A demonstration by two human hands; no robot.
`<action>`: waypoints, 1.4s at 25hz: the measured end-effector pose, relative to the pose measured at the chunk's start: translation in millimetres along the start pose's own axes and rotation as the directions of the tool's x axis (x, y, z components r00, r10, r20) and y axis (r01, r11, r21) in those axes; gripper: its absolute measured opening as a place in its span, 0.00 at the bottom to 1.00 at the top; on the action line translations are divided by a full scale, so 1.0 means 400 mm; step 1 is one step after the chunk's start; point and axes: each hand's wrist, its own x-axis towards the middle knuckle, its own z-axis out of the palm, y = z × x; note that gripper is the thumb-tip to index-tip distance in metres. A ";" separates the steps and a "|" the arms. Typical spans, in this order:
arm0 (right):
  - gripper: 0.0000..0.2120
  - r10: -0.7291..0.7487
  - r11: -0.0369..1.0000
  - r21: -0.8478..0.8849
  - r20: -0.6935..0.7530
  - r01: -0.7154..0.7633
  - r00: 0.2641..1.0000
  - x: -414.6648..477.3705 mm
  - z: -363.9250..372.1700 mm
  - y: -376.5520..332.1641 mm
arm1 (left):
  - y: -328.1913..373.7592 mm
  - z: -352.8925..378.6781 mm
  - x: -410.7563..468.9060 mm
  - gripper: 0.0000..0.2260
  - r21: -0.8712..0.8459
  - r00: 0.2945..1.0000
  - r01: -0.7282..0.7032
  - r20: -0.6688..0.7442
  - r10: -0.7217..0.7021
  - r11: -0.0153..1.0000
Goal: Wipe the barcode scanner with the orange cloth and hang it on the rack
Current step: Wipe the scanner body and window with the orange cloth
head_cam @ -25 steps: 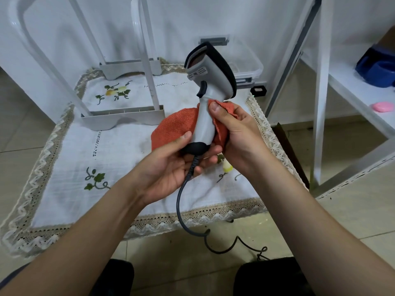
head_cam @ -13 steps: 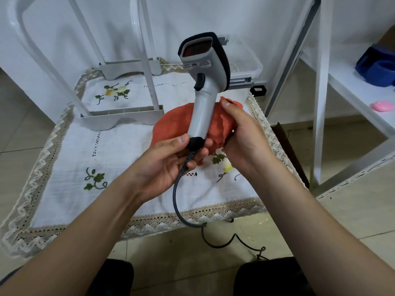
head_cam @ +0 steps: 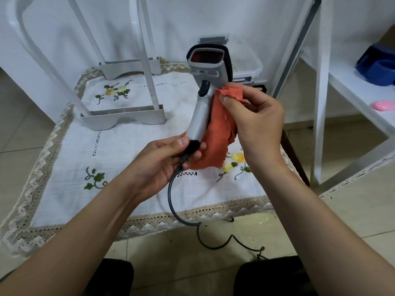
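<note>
The grey and black barcode scanner (head_cam: 204, 97) stands upright above the table, its red window facing me. My left hand (head_cam: 162, 161) pinches the black base of its handle, where the dark cable (head_cam: 171, 197) leaves and drops to the floor. My right hand (head_cam: 256, 122) grips the orange cloth (head_cam: 218, 135) and holds its bunched top against the right side of the handle, just below the black trigger. The rest of the cloth hangs down behind the handle. The white rack (head_cam: 121, 118) stands on the table to the left, apart from both hands.
A white embroidered tablecloth (head_cam: 128, 159) with a lace edge covers the low table. A clear plastic box (head_cam: 248, 60) sits behind the scanner. A white shelf unit (head_cam: 320, 103) stands at the right, holding a blue object (head_cam: 378, 67) and a pink soap (head_cam: 383, 105).
The scanner has turned its window toward me. My right hand has moved the cloth up the handle to just below the trigger. My left hand keeps hold of the base.
</note>
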 end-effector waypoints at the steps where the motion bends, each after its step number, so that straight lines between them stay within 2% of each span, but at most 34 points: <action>1: 0.08 -0.020 0.999 -0.030 -0.004 0.020 1.000 0.000 0.001 -0.001 | -0.001 0.001 -0.001 0.15 0.006 1.000 0.002 0.005 -0.002 1.000; 4: 0.08 -0.024 0.999 -0.036 -0.060 0.021 0.998 0.001 0.000 -0.007 | -0.004 0.003 -0.003 0.20 0.018 0.999 0.005 0.032 -0.005 1.000; 7: 0.06 -0.017 0.996 -0.093 -0.086 0.009 0.996 -0.001 0.004 -0.005 | -0.007 0.002 -0.004 0.13 0.048 0.999 -0.005 0.041 0.003 0.999; 14: 0.03 -0.044 0.954 -0.293 0.057 0.059 0.997 -0.002 0.003 -0.012 | 0.002 0.000 -0.006 0.16 0.144 1.000 -0.028 -0.006 0.029 0.989; 18: 0.04 -0.061 0.961 -0.270 0.014 0.062 0.998 0.003 -0.001 -0.021 | 0.001 0.003 -0.006 0.14 0.150 1.000 -0.025 0.002 0.025 0.988; 21: 0.03 -0.019 0.944 -0.325 0.110 0.054 0.994 0.000 0.005 -0.023 | 0.003 0.003 -0.006 0.14 0.154 0.999 -0.017 -0.027 0.022 0.988; 25: 0.04 -0.043 0.949 -0.308 0.069 0.062 0.997 0.011 -0.001 -0.025 | 0.003 0.003 -0.007 0.14 0.171 1.000 -0.011 -0.021 0.015 0.985; 28: 0.03 0.043 0.946 -0.324 0.146 0.007 0.988 0.007 0.000 -0.020 | 0.003 0.004 -0.007 0.15 0.179 0.999 -0.003 -0.043 0.011 0.984; 32: 0.03 -0.005 0.955 -0.297 0.080 0.028 0.997 0.016 -0.006 -0.019 | 0.001 0.005 -0.007 0.17 0.191 0.999 0.000 -0.037 0.007 0.982; 35: 0.03 0.002 0.943 -0.330 0.158 0.051 0.987 0.011 -0.006 -0.018 | -0.002 0.003 -0.006 0.17 0.182 0.999 0.008 -0.043 0.000 0.983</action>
